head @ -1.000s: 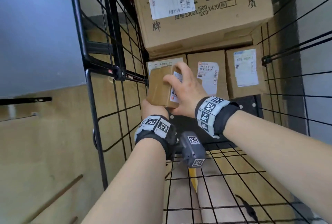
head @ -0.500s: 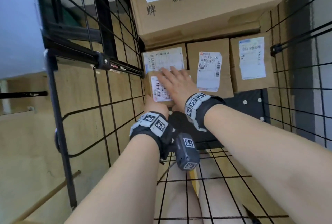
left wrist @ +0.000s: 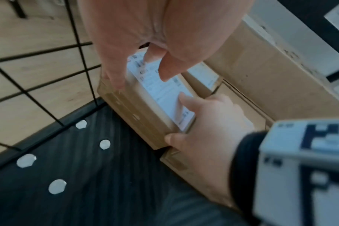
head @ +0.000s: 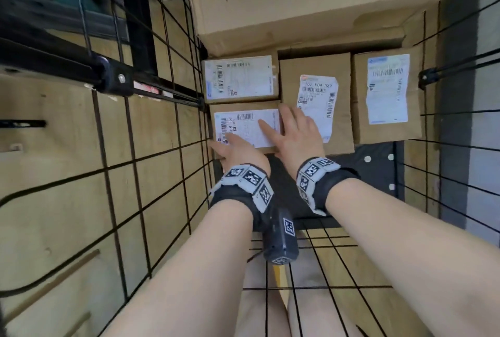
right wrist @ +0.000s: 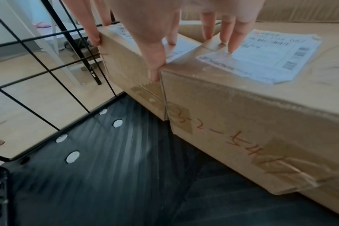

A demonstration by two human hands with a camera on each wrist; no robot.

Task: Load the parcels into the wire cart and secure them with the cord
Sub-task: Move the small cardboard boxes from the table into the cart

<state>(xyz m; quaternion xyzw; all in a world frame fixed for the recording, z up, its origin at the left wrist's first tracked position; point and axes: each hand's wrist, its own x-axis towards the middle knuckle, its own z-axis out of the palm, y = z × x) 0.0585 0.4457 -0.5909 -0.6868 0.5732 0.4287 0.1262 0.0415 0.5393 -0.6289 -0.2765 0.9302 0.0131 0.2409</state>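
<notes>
Small parcel sits on cart floor, against left wire wall. Left hand and right hand rest on it, fingers flat, gripping nothing. Best press it flush against neighbouring parcels before letting go.

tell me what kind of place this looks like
Probably a parcel sorting or storage room: labelled cardboard parcels stacked in a black wire cart, standing on a wood-look floor.

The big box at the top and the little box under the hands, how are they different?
The big box has large black printed characters; the little box shows only a white label. The big box sits on top of other parcels; the little box sits low by the cart's wire side. Both hands touch only the little box. Both are brown cardboard.
</notes>
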